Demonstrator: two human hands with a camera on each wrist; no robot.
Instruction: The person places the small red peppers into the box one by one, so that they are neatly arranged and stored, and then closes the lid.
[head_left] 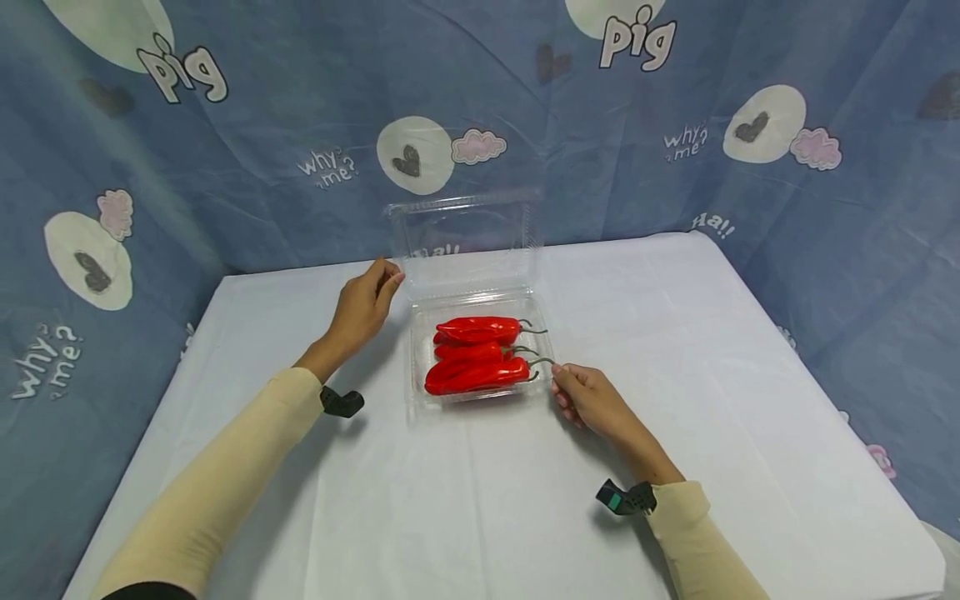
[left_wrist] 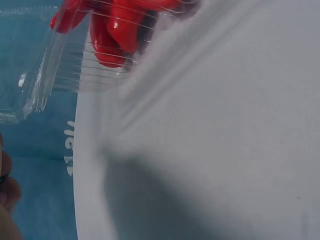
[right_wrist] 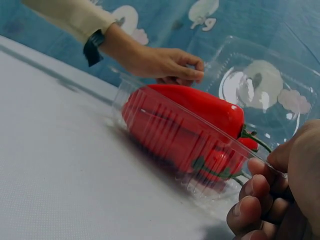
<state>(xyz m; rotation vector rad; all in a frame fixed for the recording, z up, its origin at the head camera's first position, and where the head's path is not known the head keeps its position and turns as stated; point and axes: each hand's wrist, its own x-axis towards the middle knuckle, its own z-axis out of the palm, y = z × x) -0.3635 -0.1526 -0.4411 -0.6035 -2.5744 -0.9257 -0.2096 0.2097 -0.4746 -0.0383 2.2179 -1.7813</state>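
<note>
A transparent plastic clamshell box [head_left: 417, 354] lies on the table with its lid [head_left: 468, 229] raised at the back. Several red peppers [head_left: 480, 375] with green stems lie side by side in its base. At the lid's left edge, my left hand [head_left: 362, 302] pinches the plastic between thumb and fingers. My right hand [head_left: 590, 400] pinches the base's rim near the front right corner, close to one pepper's stem. The right wrist view shows that thumb and the curled fingers [right_wrist: 248, 210] on the rim. Only a bit of the left hand [left_wrist: 9, 192] shows in the left wrist view.
A white cloth [head_left: 420, 517] covers the table. Blue printed curtain [head_left: 300, 100] hangs behind and along both sides, close to the raised lid. Each wrist carries a dark strapped device, such as the right one [head_left: 630, 498].
</note>
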